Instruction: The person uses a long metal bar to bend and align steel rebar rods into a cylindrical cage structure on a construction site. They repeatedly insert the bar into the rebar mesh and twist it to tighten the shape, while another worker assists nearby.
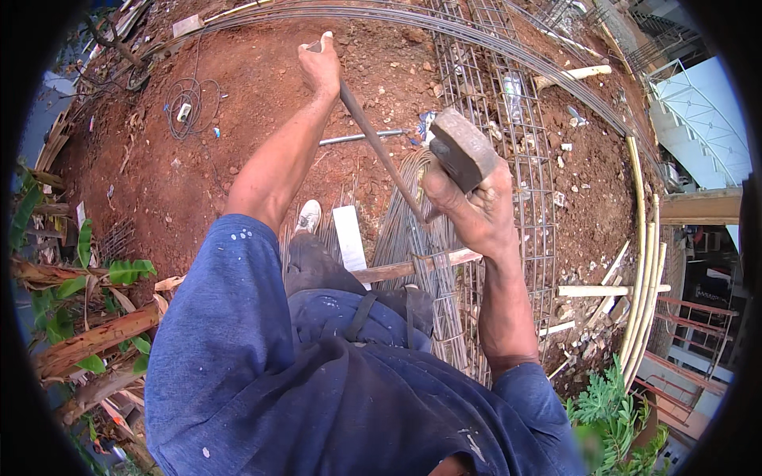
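My left hand (321,70) is raised ahead of me, closed round the upper end of a long dark bar (369,131). The bar slants down to the right, and its lower end comes close to my right hand (479,208). That hand is shut on a hammer, its blocky grey head (463,151) standing above my fist. The fingers hide most of the hammer's handle. I cannot tell whether the bar touches the right hand. Below both hands lies a bundle of thin steel rods (397,226).
A long rebar cage (536,238) runs along the right. Long bent rods (365,14) cross the far side. A white board (349,238) lies near my shoe (309,216). A coiled cable (190,111) rests on the red soil; bamboo poles (647,293) lie farther right.
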Demonstrator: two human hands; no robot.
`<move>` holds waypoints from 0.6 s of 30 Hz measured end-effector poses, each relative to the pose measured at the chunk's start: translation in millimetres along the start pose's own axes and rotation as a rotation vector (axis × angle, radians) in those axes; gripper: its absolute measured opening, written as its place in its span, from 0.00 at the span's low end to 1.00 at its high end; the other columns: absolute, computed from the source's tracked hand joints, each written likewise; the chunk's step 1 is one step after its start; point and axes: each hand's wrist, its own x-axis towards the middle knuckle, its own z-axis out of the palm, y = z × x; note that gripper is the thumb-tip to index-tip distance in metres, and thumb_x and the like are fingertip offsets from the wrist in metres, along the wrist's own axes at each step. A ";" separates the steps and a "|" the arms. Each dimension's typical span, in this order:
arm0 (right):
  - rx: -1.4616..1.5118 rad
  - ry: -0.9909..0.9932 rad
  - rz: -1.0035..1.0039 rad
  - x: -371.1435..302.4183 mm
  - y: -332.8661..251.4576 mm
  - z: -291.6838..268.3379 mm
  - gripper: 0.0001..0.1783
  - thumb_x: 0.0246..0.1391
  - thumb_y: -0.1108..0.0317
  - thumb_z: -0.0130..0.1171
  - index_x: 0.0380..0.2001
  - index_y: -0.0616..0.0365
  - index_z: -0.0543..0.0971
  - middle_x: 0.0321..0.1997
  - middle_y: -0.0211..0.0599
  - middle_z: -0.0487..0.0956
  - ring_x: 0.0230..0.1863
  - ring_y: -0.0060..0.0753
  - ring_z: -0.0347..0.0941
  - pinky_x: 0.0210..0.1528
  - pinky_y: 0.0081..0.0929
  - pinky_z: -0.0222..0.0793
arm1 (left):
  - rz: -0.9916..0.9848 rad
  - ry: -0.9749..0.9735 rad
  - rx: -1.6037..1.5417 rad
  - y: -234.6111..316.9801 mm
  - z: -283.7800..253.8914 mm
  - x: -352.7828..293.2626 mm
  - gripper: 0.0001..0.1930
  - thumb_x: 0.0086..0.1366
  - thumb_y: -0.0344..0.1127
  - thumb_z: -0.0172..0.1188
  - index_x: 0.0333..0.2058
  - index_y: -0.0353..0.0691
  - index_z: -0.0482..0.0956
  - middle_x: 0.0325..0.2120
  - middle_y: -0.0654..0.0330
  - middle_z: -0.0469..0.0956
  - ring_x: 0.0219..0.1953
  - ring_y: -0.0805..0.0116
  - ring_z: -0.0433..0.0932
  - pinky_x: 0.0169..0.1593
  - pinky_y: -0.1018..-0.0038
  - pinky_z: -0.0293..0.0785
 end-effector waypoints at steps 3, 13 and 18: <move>-0.152 0.085 -0.063 2.6 -16.4 -2.4 0.32 0.45 0.39 0.70 0.21 0.61 0.76 0.17 0.30 0.68 0.19 0.27 0.64 0.20 0.29 0.55 | 0.075 -0.121 -0.181 -1.0 -3.3 -8.7 0.21 0.60 0.48 0.67 0.35 0.34 0.73 0.27 0.49 0.79 0.34 0.49 0.80 0.40 0.57 0.73; -0.262 0.127 0.274 17.3 -73.5 25.4 0.23 0.48 0.52 0.68 0.30 0.64 0.78 0.26 0.36 0.75 0.27 0.27 0.70 0.29 0.25 0.64 | 0.155 -0.090 -0.421 4.3 26.3 -19.0 0.10 0.61 0.36 0.62 0.32 0.33 0.76 0.25 0.45 0.78 0.29 0.50 0.77 0.37 0.60 0.72; 0.049 0.086 0.279 -6.2 -60.6 1.0 0.30 0.49 0.43 0.67 0.30 0.65 0.76 0.29 0.32 0.72 0.27 0.22 0.65 0.29 0.22 0.61 | 0.253 0.023 -0.397 1.7 37.8 -15.1 0.11 0.62 0.35 0.62 0.33 0.33 0.74 0.25 0.46 0.78 0.30 0.50 0.78 0.38 0.58 0.72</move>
